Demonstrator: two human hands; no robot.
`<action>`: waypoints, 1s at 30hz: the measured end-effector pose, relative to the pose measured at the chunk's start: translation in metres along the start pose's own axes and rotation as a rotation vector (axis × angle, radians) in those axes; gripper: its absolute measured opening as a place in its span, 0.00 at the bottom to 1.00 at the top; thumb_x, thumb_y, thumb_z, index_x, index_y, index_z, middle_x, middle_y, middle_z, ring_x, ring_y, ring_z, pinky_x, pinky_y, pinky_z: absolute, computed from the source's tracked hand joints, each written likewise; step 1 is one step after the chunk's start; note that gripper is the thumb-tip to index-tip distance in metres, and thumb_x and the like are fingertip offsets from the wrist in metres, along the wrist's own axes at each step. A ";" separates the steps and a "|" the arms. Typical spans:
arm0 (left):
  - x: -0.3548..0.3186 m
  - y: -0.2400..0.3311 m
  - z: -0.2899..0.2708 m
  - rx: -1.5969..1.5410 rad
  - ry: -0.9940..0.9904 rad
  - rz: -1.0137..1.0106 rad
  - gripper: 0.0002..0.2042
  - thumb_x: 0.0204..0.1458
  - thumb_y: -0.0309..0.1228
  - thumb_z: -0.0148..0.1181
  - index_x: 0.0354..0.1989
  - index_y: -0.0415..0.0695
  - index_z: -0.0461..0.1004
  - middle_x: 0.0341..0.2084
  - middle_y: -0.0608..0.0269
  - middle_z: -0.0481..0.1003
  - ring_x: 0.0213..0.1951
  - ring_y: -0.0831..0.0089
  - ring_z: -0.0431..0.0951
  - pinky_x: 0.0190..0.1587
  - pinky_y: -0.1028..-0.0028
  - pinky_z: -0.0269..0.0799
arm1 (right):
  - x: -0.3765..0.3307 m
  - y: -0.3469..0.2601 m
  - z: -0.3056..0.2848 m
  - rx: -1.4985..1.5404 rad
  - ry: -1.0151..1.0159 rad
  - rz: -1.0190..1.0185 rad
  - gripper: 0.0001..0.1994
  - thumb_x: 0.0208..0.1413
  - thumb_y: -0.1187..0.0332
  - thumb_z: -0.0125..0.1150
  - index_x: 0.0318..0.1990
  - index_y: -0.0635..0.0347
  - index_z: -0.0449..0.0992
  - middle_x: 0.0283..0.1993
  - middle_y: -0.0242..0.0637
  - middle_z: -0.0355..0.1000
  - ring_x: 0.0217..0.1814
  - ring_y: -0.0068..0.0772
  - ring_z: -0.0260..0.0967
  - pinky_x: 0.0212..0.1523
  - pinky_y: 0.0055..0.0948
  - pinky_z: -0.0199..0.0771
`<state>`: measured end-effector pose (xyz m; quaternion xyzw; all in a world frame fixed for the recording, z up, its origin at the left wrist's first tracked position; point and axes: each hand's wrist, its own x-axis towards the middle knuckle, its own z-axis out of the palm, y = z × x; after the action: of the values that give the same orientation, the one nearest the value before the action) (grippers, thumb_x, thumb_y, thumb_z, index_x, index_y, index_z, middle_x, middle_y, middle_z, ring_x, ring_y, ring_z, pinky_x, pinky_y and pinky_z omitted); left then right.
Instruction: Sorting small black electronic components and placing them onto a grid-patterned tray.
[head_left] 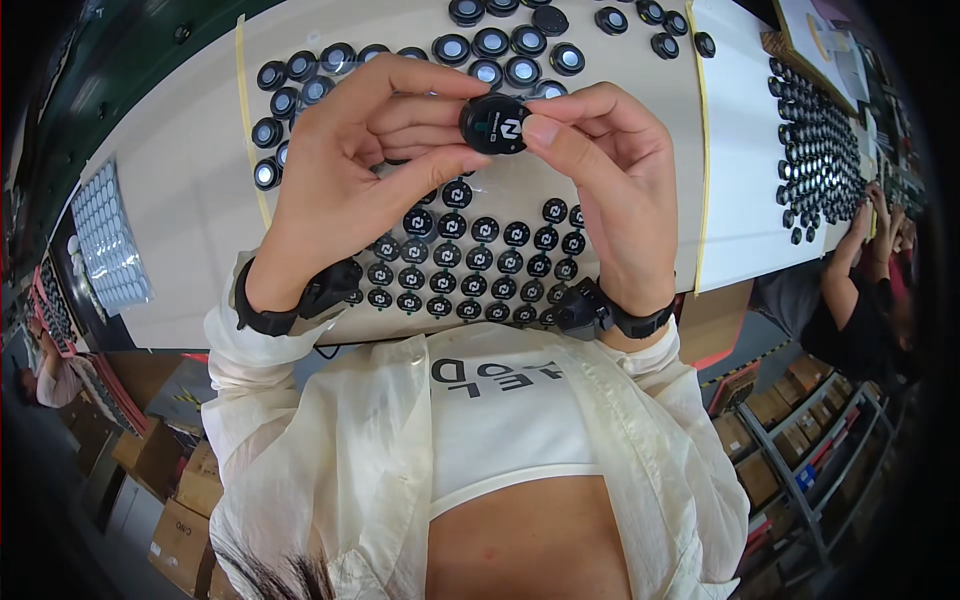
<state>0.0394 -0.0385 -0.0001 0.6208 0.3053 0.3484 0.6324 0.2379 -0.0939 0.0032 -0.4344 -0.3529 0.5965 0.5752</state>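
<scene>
I pinch a black disc [483, 124] between both hands: my left hand [348, 160] grips its left edge, my right hand [622, 165] its right. Pale-centred discs [490, 43] lie beyond my hands, marked discs [479, 258] between my wrists.

Even, fairly bright light falls on the desk [190, 225] around the hands [345, 160], with only soft shadows. The white surface [740, 180] to their right is the brightest patch. Glare streaks the clear-wrapped sheet [108, 240] far to their left, and small glints dot the crowded discs [815, 150] far to their right. Between the hands, focus is crisp. Well below and left of them, cardboard boxes [180, 545] sit dimmer; fisheye distortion bends the outer edges, which sink into black corners.
</scene>
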 end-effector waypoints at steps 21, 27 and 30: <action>-0.001 0.000 0.001 0.097 0.020 0.007 0.20 0.49 0.13 0.63 0.52 0.30 0.69 0.43 0.48 0.79 0.44 0.68 0.81 0.49 0.74 0.79 | 0.005 -0.001 0.002 -0.093 0.021 -0.017 0.08 0.53 0.80 0.67 0.41 0.71 0.79 0.40 0.44 0.79 0.42 0.27 0.78 0.47 0.23 0.78; -0.001 0.001 0.003 0.142 0.025 0.001 0.19 0.50 0.13 0.63 0.51 0.29 0.69 0.46 0.47 0.77 0.45 0.67 0.81 0.50 0.73 0.79 | 0.006 0.002 0.005 -0.124 0.044 -0.029 0.08 0.52 0.80 0.67 0.40 0.72 0.79 0.39 0.43 0.79 0.41 0.25 0.77 0.46 0.22 0.78; -0.002 0.001 0.003 0.184 0.027 0.014 0.18 0.50 0.13 0.63 0.50 0.28 0.69 0.48 0.46 0.77 0.46 0.65 0.81 0.51 0.71 0.80 | 0.006 0.002 0.007 -0.163 0.072 -0.026 0.08 0.52 0.81 0.67 0.39 0.71 0.79 0.38 0.42 0.79 0.40 0.24 0.77 0.45 0.21 0.78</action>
<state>0.0405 -0.0416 0.0007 0.6735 0.3402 0.3316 0.5663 0.2304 -0.0876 0.0032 -0.4964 -0.3852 0.5424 0.5577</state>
